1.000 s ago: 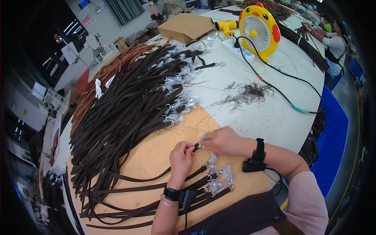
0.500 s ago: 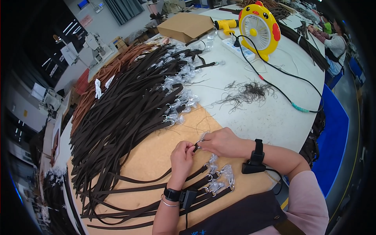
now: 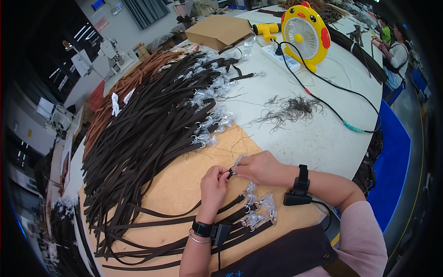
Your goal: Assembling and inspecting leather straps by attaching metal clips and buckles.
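Where the tan board point(image 3: 184, 184) covers the table point(image 3: 314, 138), both hands meet at one dark brown strap end point(image 3: 229, 173).

Left hand point(image 3: 213, 184) pinches the strap end; right hand point(image 3: 260, 167) grips its plastic-wrapped metal clasp point(image 3: 238, 160), fingertips touching. Finished straps point(image 3: 249, 217) lie just below the wrists; a large strap pile point(image 3: 147, 134) lies to the left.

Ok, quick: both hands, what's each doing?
Left hand: pinched shut on the dark brown leather strap end.
Right hand: closed on the same strap end's small plastic-wrapped metal ring.
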`<state>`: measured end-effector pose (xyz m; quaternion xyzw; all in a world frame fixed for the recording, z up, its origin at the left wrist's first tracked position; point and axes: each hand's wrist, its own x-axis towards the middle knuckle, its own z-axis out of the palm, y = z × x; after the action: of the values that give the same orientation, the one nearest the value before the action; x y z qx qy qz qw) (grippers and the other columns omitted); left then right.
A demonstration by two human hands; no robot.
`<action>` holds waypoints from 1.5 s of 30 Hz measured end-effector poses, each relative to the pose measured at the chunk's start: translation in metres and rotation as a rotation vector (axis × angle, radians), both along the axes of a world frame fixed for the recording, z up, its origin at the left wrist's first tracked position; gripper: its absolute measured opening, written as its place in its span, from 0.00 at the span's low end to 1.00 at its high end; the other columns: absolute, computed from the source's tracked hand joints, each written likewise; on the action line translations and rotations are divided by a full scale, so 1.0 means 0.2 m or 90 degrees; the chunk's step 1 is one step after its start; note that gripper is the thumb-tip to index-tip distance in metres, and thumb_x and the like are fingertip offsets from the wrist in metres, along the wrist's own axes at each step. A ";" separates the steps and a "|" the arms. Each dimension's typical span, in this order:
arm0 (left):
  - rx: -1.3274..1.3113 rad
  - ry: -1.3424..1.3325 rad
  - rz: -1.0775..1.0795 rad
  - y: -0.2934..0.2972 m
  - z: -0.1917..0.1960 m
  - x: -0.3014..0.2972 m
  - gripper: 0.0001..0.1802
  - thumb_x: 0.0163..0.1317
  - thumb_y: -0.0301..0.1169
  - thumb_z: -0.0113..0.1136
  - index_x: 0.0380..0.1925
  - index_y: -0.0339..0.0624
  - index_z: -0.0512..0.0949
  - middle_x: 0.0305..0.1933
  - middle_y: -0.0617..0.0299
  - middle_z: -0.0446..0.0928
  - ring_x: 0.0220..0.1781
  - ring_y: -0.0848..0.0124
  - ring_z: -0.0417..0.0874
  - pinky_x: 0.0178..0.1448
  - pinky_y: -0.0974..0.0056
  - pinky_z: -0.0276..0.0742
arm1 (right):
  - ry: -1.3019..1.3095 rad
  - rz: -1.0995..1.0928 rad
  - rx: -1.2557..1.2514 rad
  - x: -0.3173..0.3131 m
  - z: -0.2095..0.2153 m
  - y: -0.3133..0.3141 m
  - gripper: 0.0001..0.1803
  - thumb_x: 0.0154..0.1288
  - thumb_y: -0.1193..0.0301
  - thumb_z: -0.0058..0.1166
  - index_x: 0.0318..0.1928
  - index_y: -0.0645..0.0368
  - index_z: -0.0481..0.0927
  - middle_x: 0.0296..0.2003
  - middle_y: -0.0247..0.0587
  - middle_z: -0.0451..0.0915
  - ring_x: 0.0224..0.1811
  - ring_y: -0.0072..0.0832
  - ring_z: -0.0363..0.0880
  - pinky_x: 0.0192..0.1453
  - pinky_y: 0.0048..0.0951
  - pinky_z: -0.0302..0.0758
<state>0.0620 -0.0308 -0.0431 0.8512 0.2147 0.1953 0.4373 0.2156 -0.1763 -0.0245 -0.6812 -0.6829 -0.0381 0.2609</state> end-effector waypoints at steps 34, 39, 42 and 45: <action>0.169 0.141 0.005 0.00 0.10 -0.03 0.13 0.54 0.33 0.72 0.35 0.42 0.80 0.39 0.59 0.79 0.43 0.61 0.82 0.47 0.59 0.77 | 0.328 -0.094 -0.042 0.02 -0.07 0.14 0.10 0.62 0.63 0.61 0.36 0.55 0.84 0.24 0.47 0.82 0.31 0.47 0.82 0.36 0.45 0.75; 0.141 0.157 0.027 0.03 0.11 -0.03 0.11 0.55 0.32 0.72 0.34 0.40 0.80 0.35 0.58 0.79 0.38 0.61 0.82 0.43 0.59 0.77 | 0.370 -0.261 0.036 0.13 0.04 0.08 0.14 0.64 0.60 0.61 0.32 0.58 0.83 0.20 0.49 0.78 0.25 0.47 0.79 0.30 0.44 0.73; 0.078 0.074 0.040 0.05 0.07 -0.03 0.09 0.57 0.28 0.70 0.34 0.36 0.82 0.33 0.58 0.79 0.34 0.64 0.81 0.39 0.63 0.76 | 0.341 -0.218 -0.142 0.11 0.12 0.04 0.20 0.65 0.56 0.62 0.27 0.61 0.82 0.18 0.49 0.76 0.21 0.45 0.76 0.28 0.42 0.71; -0.036 -0.046 0.033 0.07 0.03 -0.01 0.07 0.59 0.24 0.67 0.36 0.33 0.82 0.32 0.58 0.78 0.31 0.69 0.79 0.37 0.67 0.73 | 0.405 -0.143 -0.137 0.04 0.00 0.09 0.24 0.64 0.52 0.63 0.25 0.63 0.81 0.15 0.47 0.74 0.18 0.40 0.72 0.26 0.38 0.69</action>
<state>0.0592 -0.0175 -0.0379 0.8251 0.2261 0.2311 0.4634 0.2234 -0.1579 -0.0251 -0.7538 -0.4883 0.2194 0.3811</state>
